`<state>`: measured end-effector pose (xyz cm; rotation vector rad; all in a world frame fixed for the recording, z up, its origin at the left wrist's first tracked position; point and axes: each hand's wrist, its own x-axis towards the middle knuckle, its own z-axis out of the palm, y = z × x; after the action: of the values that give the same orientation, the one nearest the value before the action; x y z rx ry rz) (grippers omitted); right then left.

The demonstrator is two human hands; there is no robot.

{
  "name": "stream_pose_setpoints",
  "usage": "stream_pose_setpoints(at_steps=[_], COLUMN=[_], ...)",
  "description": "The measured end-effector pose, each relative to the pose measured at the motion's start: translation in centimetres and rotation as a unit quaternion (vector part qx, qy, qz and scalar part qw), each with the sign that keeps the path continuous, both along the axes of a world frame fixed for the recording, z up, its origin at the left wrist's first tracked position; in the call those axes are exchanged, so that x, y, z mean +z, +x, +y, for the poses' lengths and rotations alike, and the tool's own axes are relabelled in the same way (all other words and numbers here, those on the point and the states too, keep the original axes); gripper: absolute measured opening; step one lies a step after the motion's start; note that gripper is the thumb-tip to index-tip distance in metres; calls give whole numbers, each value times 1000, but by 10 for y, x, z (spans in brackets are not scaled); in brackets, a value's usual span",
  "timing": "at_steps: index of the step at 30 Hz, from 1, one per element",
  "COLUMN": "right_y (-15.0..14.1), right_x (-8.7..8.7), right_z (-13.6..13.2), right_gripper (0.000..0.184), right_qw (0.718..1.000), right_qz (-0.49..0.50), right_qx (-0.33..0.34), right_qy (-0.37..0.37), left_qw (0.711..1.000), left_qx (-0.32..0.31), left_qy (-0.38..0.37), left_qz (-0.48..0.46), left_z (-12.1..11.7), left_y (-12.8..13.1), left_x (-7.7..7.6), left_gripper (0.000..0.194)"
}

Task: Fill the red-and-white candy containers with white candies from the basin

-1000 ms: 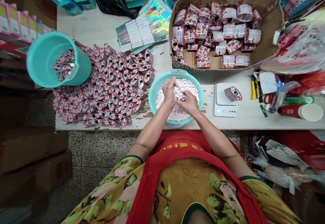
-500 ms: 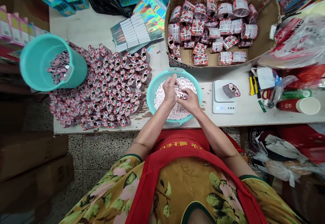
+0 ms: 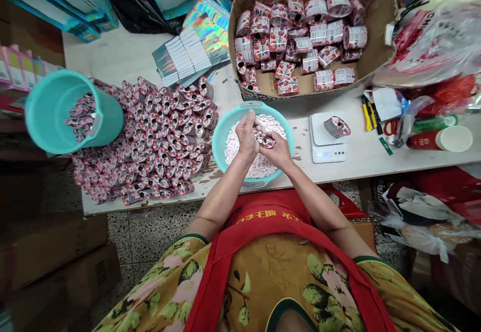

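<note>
Both my hands are together over a turquoise basin [image 3: 221, 164] filled with small pale pink candies [image 3: 263, 166]. My left hand [image 3: 247, 136] is cupped, its fingers curled inward around some of these candies at the palm. In my right hand [image 3: 278, 150] is a small printed container [image 3: 267, 143], its top tilted toward the left hand; most of it is hidden by the fingers. To the left, many open-topped printed containers [image 3: 161, 136] stand packed in rows. A similar container [image 3: 336, 127] lies on a white digital scale [image 3: 328, 154] to the right.
Behind the basin stands a cardboard box [image 3: 376, 46] holding several printed containers. A turquoise bucket [image 3: 112, 116] with small pink lids is at the left. Booklets [image 3: 188, 53] lie at the back; a yellow cutter [image 3: 366, 116], plastic bags [image 3: 432, 46] and a paper cup [image 3: 454, 139] are at the right.
The view has turned slightly, so the table appears tilted. My hands remain together over the basin with the container and candies, in nearly the same pose.
</note>
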<state>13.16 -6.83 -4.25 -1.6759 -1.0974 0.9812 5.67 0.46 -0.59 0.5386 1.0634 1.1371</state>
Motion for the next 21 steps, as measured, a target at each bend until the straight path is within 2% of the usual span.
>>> stream_pose_setpoints(at_steps=[8,12,14,18,21], right_y=[-7,-9,-8,0,6], right_x=[3,1,1,5,9], right_z=[-8,-7,-7,-12,-22], right_gripper=[36,32,33,41,45], right_qw=[998,999,999,996,994], right_qz=[58,51,50,85,97], right_qx=[-16,-11,-10,-10,11], right_qy=[35,-9,-17,19,48], left_qw=[997,994,994,992,989], left_qx=[-61,-106,-103,-57,-37], left_qy=[-28,-28,-39,-82,-120], left_qz=[-21,-5,-17,-75,-79], left_z=[4,-6,-5,14,27], left_y=[-8,-5,-9,-39,-67], left_x=[9,12,15,18,4], left_gripper=[52,52,51,48,42])
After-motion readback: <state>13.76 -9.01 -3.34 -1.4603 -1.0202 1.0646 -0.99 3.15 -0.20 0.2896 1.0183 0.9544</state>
